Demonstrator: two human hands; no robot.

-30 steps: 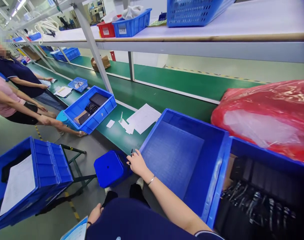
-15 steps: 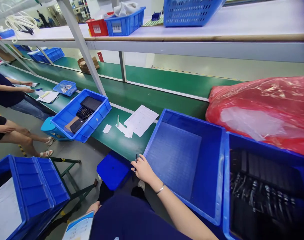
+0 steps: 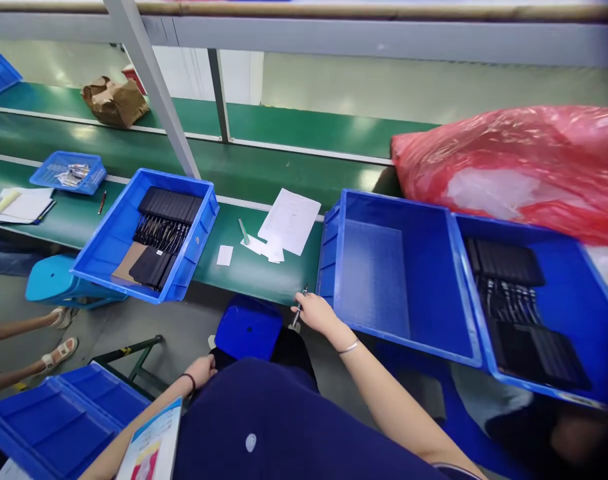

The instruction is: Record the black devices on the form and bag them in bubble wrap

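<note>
My right hand (image 3: 317,312) is closed around a pen (image 3: 297,315), just off the bench's front edge and beside the near left corner of an empty blue bin (image 3: 371,337). My left hand (image 3: 201,370) hangs low by my thigh with its fingers curled; what they hold, if anything, is hidden. On the green bench (image 3: 254,277) in front of me lie a printed sheet (image 3: 295,217), small white slips (image 3: 267,248), a green-and-white pen (image 3: 244,231) and a white card (image 3: 225,255).
A blue bin (image 3: 191,263) of black cased devices and cables stands left. Another filled blue bin (image 3: 579,293) is right, below a red plastic bag (image 3: 499,167). A blue stool (image 3: 249,327) is by my legs. Stacked crates (image 3: 79,413) and another person's feet (image 3: 59,353) are at lower left.
My view has tilted down and come closer to the bench. My left forearm and hand now show more fully. The right hand still grips the pen near the empty bin's corner.
</note>
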